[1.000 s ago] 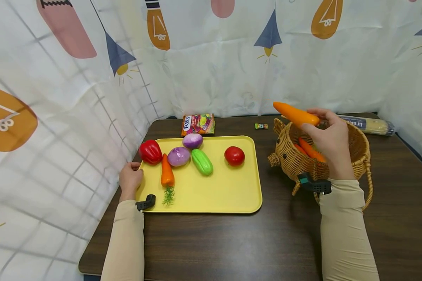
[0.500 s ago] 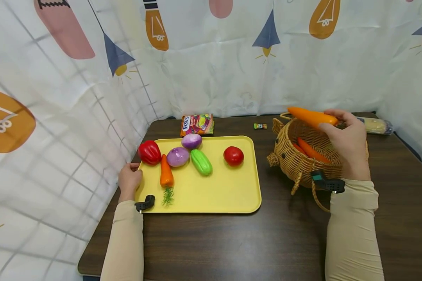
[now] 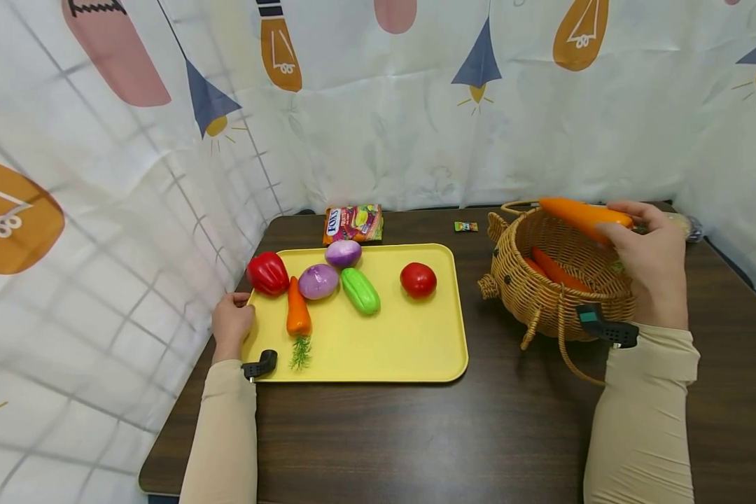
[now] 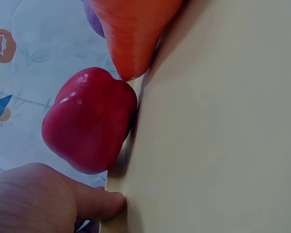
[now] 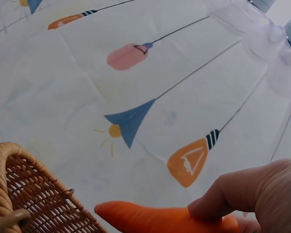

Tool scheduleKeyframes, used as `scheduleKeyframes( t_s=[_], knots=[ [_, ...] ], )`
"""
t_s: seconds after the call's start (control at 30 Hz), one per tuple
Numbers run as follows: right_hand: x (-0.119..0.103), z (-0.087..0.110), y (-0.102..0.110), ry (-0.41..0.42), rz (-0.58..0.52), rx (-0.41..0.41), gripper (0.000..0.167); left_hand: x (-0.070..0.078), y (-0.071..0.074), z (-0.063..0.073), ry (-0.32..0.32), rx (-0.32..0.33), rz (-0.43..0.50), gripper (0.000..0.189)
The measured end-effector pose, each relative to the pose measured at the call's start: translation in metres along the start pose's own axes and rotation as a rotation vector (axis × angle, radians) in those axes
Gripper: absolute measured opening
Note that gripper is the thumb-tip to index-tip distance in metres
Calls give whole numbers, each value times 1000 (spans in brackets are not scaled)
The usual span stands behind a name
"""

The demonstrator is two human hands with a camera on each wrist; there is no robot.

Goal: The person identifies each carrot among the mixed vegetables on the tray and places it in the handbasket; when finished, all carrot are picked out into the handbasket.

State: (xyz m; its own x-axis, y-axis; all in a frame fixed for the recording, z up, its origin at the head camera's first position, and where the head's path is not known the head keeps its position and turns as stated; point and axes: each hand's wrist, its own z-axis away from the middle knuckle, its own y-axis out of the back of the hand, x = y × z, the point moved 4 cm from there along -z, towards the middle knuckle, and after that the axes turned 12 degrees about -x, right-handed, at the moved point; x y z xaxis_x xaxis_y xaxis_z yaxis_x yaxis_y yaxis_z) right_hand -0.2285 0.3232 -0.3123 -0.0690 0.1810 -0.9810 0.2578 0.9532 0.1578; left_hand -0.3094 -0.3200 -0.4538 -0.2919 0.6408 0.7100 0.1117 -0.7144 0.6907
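Observation:
An orange carrot [image 3: 582, 215] is pinched in my right hand [image 3: 656, 262], above the opening of a wicker basket [image 3: 529, 297] shaped like an animal. Inside the basket lie more carrots [image 3: 559, 270]. The right wrist view shows the held carrot [image 5: 150, 217] beside the basket's rim [image 5: 31, 162]. My left hand [image 3: 233, 325] grips the left edge of a yellow tray [image 3: 384, 350], its thumb over the rim in the left wrist view. Nearest that hand is a red bell pepper [image 4: 89, 121] at the tray's corner. A leafy-ended carrot [image 3: 299, 311] lies beside it.
Also on the tray are two purple vegetables [image 3: 318, 281], a green cucumber-like vegetable [image 3: 361, 290] and a tomato [image 3: 418, 280]. Behind it lies a Fox's candy bag [image 3: 353, 224]; a small wrapped sweet [image 3: 466, 227] sits farther right. A clear package [image 3: 693, 227] is partly hidden behind my right hand.
My right hand has moved right with the carrot across the basket's opening, uncovering more of the carrots inside. The left hand and the tray have stayed in place.

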Motion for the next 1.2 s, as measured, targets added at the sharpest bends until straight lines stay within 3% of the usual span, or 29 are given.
scheduleKeyframes(
  t_s=[0.37,0.53,0.73,1.2],
  knots=[
    [3,0,5,-94,148,-1,33,0,1,0,-7,-3,-7,37],
    [4,2,12,-99,198,13,34,0,1,0,-4,-5,-8,37],
    [5,2,12,-80,261,-25,40,0,1,1,-8,3,-9,37],
    [10,-5,2,-61,242,4,28,1,1,2,-16,2,-15,36]
  ],
)
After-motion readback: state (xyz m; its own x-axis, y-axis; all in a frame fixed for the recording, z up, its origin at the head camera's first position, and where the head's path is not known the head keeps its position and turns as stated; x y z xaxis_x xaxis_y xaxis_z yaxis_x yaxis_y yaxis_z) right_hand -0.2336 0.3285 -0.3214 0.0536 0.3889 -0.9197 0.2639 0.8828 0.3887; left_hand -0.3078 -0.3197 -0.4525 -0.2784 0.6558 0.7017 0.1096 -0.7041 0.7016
